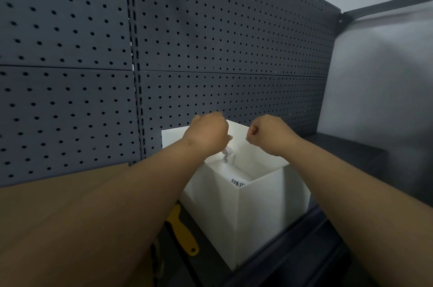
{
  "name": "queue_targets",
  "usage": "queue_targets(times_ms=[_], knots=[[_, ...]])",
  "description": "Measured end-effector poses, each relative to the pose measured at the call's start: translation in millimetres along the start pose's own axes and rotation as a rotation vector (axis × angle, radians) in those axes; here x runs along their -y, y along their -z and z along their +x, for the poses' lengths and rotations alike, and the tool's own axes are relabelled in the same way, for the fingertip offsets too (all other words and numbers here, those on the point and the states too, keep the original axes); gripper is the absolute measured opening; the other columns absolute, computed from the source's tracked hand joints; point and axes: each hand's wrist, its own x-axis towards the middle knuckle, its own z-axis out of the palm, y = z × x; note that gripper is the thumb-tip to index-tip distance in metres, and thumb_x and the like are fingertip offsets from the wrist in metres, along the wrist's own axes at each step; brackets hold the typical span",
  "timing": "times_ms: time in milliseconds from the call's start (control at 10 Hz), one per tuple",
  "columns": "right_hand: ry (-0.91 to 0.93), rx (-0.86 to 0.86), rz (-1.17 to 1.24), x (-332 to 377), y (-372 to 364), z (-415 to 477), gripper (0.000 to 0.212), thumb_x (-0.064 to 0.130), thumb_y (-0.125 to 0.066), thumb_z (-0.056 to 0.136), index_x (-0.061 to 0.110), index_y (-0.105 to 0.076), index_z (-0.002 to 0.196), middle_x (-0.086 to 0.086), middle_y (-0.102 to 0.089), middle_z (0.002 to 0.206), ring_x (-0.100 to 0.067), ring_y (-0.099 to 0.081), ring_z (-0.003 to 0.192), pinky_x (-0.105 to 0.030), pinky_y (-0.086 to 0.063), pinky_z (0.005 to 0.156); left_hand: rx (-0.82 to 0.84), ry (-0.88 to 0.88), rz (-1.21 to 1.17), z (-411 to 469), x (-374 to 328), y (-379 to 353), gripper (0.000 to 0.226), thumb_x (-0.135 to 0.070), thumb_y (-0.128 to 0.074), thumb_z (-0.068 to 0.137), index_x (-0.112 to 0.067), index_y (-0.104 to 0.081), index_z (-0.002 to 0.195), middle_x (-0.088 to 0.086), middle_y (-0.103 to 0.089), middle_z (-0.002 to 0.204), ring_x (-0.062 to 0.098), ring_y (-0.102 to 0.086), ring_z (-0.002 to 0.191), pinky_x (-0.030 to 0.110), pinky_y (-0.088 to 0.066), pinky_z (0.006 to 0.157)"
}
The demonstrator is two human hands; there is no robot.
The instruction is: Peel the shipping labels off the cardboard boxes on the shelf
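— Two hands: doing what?
— Your left hand (208, 132) pinches a crumpled label (227, 155) over the white bin (269, 204); your right hand (267, 133) is fisted, empty. Under your left forearm lies the cardboard box (58, 193).

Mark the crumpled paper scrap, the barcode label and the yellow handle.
crumpled paper scrap (226, 154), head view, on its creased middle.
barcode label (238, 183), head view, on the printed bars.
yellow handle (185, 237), head view, midway along the grip.
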Motion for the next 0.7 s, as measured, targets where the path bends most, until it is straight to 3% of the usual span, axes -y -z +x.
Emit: queue_targets(times_ms=[100, 200, 300, 400, 500, 600, 700], knots=[[-0.001, 0.001, -0.005, 0, 0, -1, 0.021, 0.005, -0.047, 0.087, 0.009, -0.043, 0.067, -0.007, -0.043, 0.067, -0.019, -0.034, 0.051, -0.023, -0.029, 0.047, 0.002, 0.003, 0.044, -2, -2, 2, 0.036, -0.031, -0.035, 0.102, -0.012, -0.054, 0.079, 0.004, -0.05, 0.087, 0.026, -0.054, 0.092, 0.035, -0.035, 0.093], [0.002, 0.006, 0.012, 1, 2, -4, 0.019, 0.006, -0.049, 0.088, 0.009, -0.049, 0.07, -0.007, -0.051, 0.072, -0.021, -0.042, 0.058, -0.024, -0.031, 0.049, -0.012, 0.005, 0.025, -4, 1, 2, 0.031, -0.026, -0.039, 0.101, -0.011, -0.055, 0.079, 0.004, -0.053, 0.081, 0.024, -0.05, 0.084, 0.035, -0.034, 0.093], [0.0, 0.026, -0.003, 3, 4, -7, 0.031, 0.004, -0.05, 0.087, 0.011, -0.042, 0.058, -0.006, -0.045, 0.063, -0.016, -0.034, 0.049, -0.022, -0.028, 0.045, -0.045, -0.003, -0.027, -8, 3, 2, 0.015, -0.017, -0.05, 0.096, -0.016, -0.064, 0.099, 0.002, -0.067, 0.098, 0.024, -0.058, 0.098, 0.035, -0.031, 0.098], [0.0, 0.016, 0.003, 4, 4, -9, 0.027, 0.004, -0.05, 0.087, 0.011, -0.041, 0.063, -0.009, -0.045, 0.072, -0.019, -0.033, 0.052, -0.022, -0.027, 0.047, -0.071, -0.01, -0.001, -12, 3, 4, 0.019, -0.023, -0.049, 0.098, -0.016, -0.064, 0.105, 0.002, -0.069, 0.103, 0.023, -0.059, 0.101, 0.036, -0.03, 0.101], [0.015, 0.032, -0.001, 5, 8, -16, 0.022, 0.009, -0.052, 0.09, 0.009, -0.05, 0.068, -0.008, -0.054, 0.079, -0.02, -0.043, 0.059, -0.022, -0.031, 0.047, -0.048, -0.013, 0.038, -15, 1, 6, 0.028, -0.028, -0.043, 0.1, -0.014, -0.067, 0.102, 0.004, -0.064, 0.106, 0.024, -0.059, 0.099, 0.036, -0.033, 0.097], [0.062, 0.014, -0.014, 5, 10, -22, 0.037, 0.016, -0.052, 0.093, 0.012, -0.044, 0.057, -0.008, -0.059, 0.082, -0.02, -0.047, 0.063, -0.022, -0.034, 0.048, -0.082, -0.039, 0.038, -20, 0, 6, 0.032, -0.031, -0.04, 0.101, -0.013, -0.066, 0.098, 0.005, -0.058, 0.108, 0.026, -0.057, 0.098, 0.034, -0.036, 0.088], [0.05, -0.009, 0.015, 6, 13, -27, 0.043, 0.017, -0.053, 0.093, 0.015, -0.038, 0.052, -0.004, -0.056, 0.077, -0.016, -0.043, 0.055, -0.022, -0.034, 0.049, -0.092, -0.022, 0.04, -24, 0, 9, 0.031, -0.03, -0.04, 0.1, -0.012, -0.065, 0.103, 0.005, -0.06, 0.109, 0.026, -0.059, 0.097, 0.032, -0.036, 0.081]])
